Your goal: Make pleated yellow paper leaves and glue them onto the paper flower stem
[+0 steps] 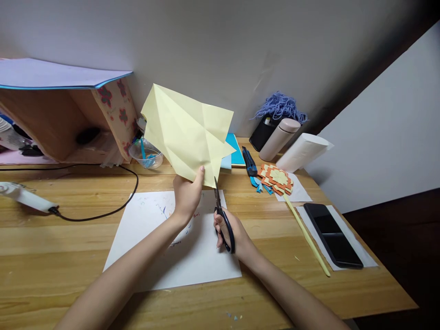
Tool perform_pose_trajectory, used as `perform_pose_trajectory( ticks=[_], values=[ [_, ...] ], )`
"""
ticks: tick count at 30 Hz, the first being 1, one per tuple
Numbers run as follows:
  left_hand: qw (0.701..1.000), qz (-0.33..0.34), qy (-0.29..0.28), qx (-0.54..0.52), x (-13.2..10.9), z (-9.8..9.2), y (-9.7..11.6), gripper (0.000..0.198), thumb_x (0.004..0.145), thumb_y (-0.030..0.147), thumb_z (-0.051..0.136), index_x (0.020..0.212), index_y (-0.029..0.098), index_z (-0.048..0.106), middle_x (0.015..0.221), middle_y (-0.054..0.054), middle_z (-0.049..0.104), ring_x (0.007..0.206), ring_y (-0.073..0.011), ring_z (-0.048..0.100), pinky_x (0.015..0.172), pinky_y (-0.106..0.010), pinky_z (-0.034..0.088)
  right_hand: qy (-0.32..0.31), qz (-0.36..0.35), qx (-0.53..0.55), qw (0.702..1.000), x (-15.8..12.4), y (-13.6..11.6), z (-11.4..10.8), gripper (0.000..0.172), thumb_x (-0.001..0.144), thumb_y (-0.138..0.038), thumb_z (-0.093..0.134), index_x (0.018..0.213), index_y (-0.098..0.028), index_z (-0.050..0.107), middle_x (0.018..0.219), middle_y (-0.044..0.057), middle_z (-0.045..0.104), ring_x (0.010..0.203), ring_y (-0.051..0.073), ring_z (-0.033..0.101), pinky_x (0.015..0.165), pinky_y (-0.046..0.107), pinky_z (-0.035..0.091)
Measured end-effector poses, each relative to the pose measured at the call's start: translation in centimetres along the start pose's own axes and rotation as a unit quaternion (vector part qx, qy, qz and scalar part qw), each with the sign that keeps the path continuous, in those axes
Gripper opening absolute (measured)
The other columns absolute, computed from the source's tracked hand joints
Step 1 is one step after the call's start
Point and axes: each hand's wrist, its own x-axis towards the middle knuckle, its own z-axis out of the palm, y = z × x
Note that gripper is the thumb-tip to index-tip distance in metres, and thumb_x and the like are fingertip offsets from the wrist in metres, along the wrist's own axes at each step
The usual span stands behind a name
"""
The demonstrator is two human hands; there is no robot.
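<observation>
My left hand (188, 196) pinches the lower edge of a creased pale yellow sheet of paper (187, 133), its thumb lying on the near face. The sheet is held up above the table, with fold lines across it and a pointed flap at its right. Black-handled scissors (225, 229) sit in my right hand (233, 231), fingers through the loops. Their blades point up and meet the paper's bottom right corner, close to my left thumb. Beneath both hands lies a white sheet (144, 256) with small coloured marks.
To the right are a paper flower (277, 178) on a yellow stick (307, 236), a utility knife (249, 161), a phone (333, 236), a flask (280, 140) and a tissue roll (302, 151). Leftward stand a plastic cup (147, 156), a decorated box (115, 117) and a corded white glue gun (29, 197).
</observation>
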Motion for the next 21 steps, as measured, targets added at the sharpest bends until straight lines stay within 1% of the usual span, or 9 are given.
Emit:
perform_pose_trajectory(
  ticks=[5, 10, 15, 21],
  values=[
    [1.000, -0.003, 0.004, 0.000, 0.18, -0.02, -0.23, 0.028, 0.080, 0.030, 0.060, 0.103, 0.014, 0.065, 0.105, -0.010, 0.068, 0.101, -0.0210, 0.062, 0.086, -0.029, 0.049, 0.005, -0.004, 0.004, 1.000, 0.21, 0.16, -0.03, 0.049, 0.079, -0.068, 0.040, 0.077, -0.019, 0.042, 0.056, -0.008, 0.040, 0.037, 0.005, 0.043, 0.035, 0.017, 0.041],
    [1.000, -0.017, -0.004, 0.000, 0.11, -0.02, -0.13, 0.029, 0.079, 0.030, 0.061, 0.103, 0.014, 0.065, 0.104, -0.011, 0.069, 0.099, -0.0214, 0.063, 0.084, -0.029, 0.050, -0.025, -0.010, 0.039, 0.999, 0.40, 0.31, -0.07, 0.053, 0.076, -0.073, 0.038, 0.078, -0.020, 0.041, 0.056, -0.009, 0.035, 0.039, 0.005, 0.042, 0.039, 0.019, 0.045],
    [0.999, -0.029, -0.016, -0.011, -0.28, 0.16, -0.13, 0.031, 0.079, 0.029, 0.061, 0.105, 0.013, 0.065, 0.105, -0.011, 0.068, 0.099, -0.0211, 0.063, 0.084, -0.029, 0.050, -0.029, -0.006, 0.069, 0.997, 0.36, 0.47, -0.04, 0.052, 0.079, -0.071, 0.036, 0.076, -0.019, 0.040, 0.060, -0.007, 0.037, 0.039, 0.004, 0.041, 0.041, 0.019, 0.046],
    [0.999, -0.039, -0.024, -0.012, -0.44, 0.32, -0.40, 0.032, 0.079, 0.030, 0.061, 0.105, 0.013, 0.065, 0.106, -0.011, 0.068, 0.100, -0.0223, 0.063, 0.086, -0.030, 0.049, -0.015, 0.002, 0.068, 0.998, 0.50, 0.84, -0.11, 0.052, 0.078, -0.070, 0.039, 0.078, -0.018, 0.044, 0.060, -0.007, 0.039, 0.038, 0.004, 0.043, 0.039, 0.019, 0.045]
  ],
)
